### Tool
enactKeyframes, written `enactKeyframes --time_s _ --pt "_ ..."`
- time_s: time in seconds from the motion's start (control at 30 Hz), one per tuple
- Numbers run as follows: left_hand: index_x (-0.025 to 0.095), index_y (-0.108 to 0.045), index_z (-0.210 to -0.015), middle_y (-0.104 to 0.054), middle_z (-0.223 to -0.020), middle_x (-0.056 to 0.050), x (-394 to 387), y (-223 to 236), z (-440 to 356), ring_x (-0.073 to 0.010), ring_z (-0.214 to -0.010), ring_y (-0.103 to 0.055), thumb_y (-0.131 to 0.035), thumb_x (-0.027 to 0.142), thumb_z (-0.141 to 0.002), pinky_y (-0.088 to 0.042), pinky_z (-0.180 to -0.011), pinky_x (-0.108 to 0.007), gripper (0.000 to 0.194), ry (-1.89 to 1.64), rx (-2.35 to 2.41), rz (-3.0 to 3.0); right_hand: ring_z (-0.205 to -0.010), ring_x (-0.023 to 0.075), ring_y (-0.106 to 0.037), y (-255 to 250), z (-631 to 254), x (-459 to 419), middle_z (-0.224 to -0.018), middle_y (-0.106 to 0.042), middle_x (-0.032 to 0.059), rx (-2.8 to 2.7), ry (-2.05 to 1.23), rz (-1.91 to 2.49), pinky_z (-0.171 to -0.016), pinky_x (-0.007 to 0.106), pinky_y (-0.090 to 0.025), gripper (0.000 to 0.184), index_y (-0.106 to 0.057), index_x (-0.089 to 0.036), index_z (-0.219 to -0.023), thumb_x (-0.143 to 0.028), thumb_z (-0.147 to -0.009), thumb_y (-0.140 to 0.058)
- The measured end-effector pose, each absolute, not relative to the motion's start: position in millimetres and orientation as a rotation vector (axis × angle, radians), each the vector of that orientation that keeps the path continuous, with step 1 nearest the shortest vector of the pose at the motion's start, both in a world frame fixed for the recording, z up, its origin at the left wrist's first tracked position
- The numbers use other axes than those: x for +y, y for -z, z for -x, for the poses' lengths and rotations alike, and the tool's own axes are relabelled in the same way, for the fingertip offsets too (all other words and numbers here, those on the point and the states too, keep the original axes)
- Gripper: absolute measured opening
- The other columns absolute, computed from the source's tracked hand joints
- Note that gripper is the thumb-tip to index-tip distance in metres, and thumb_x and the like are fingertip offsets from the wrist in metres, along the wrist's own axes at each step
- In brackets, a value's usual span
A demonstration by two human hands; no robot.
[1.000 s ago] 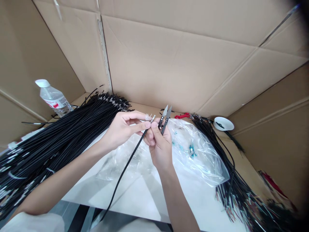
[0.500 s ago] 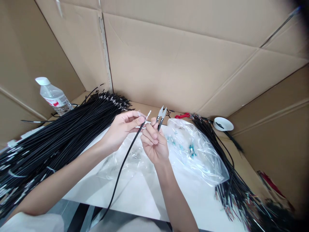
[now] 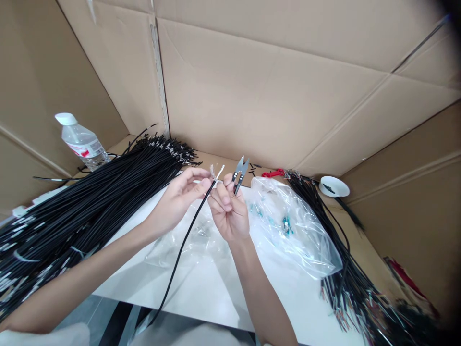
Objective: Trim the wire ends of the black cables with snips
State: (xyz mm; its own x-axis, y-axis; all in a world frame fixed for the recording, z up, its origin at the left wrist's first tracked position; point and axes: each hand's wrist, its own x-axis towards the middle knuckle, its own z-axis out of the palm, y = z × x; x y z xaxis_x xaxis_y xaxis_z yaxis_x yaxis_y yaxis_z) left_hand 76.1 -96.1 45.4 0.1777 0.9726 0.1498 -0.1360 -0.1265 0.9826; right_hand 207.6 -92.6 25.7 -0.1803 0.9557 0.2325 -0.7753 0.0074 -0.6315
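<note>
My left hand (image 3: 176,198) pinches the top end of a single black cable (image 3: 182,247), whose bare silvery strands (image 3: 216,171) fan out above the fingertips. My right hand (image 3: 228,211) is closed around small black thread snips (image 3: 239,172), blades pointing up and slightly apart, and its fingertips touch the cable end just right of my left thumb. The cable hangs down toward me past the white table's (image 3: 216,288) front edge. Both hands are held above a crumpled clear plastic bag (image 3: 291,226).
A large bundle of black cables (image 3: 82,206) lies on the left, a smaller bundle (image 3: 345,269) on the right. A water bottle (image 3: 81,142) stands at the back left, a small white dish (image 3: 333,186) at the back right. Cardboard walls (image 3: 259,91) enclose the table.
My right hand with the snips has drawn slightly down and left, closer to my left hand. The cable's strands now fan out above my fingertips.
</note>
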Motion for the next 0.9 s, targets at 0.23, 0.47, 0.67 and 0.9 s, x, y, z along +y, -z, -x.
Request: enactKeyframes --time_s 0.23,0.47,0.67,0.9 --pt "0.017 -0.056 -0.077 -0.047 -0.063 0.004 -125.4 -35.1 -64.2 -0.0079 -0.055 -0.041 -0.059 0.043 -0.098 -0.035 -0.052 -0.021 0.034 -1.159 1.004 -1.420 -0.048 0.0111 -0.015 -28.2 -201.8 -92.1 -0.056 -0.026 -0.0101 -0.792 -1.596 0.256 -0.046 0.024 -0.018 0.031 -0.049 -0.026 -0.085 -0.040 -0.081 -0.076" --pt "0.017 -0.057 -0.080 -0.042 -0.064 0.006 -121.8 -44.2 -62.2 -0.0041 -0.047 -0.026 -0.067 0.043 -0.092 -0.018 -0.042 -0.020 0.030 -1.331 0.991 -1.216 -0.048 0.0104 -0.014 -24.6 -186.5 -104.1 -0.057 -0.026 -0.0097 -0.710 -1.646 0.182 -0.045 0.023 -0.020 0.029 -0.050 -0.026 -0.083 -0.037 -0.083 -0.077" --pt "0.017 -0.063 -0.080 -0.052 -0.067 0.004 -125.1 -54.4 -54.9 -0.0066 -0.055 -0.039 -0.059 0.035 -0.097 -0.029 -0.052 -0.021 0.026 -1.323 1.200 -1.642 -0.050 0.0109 -0.017 -25.4 -191.2 -112.5 -0.057 -0.028 -0.0089 -0.621 -1.634 0.251 -0.046 0.022 -0.023 0.021 -0.055 -0.026 -0.090 -0.033 -0.086 -0.075" --pt "0.023 -0.070 -0.105 -0.072 -0.093 0.000 -118.5 -82.2 -22.0 -0.0167 -0.082 -0.064 -0.046 0.043 -0.103 -0.043 -0.073 -0.026 0.032 -0.829 1.419 -2.345 -0.049 0.0075 -0.021 -25.2 -241.5 -127.6 -0.058 -0.037 -0.0089 -0.738 -1.565 0.626 -0.048 0.021 -0.023 0.030 -0.062 -0.021 -0.105 -0.044 -0.088 -0.073"
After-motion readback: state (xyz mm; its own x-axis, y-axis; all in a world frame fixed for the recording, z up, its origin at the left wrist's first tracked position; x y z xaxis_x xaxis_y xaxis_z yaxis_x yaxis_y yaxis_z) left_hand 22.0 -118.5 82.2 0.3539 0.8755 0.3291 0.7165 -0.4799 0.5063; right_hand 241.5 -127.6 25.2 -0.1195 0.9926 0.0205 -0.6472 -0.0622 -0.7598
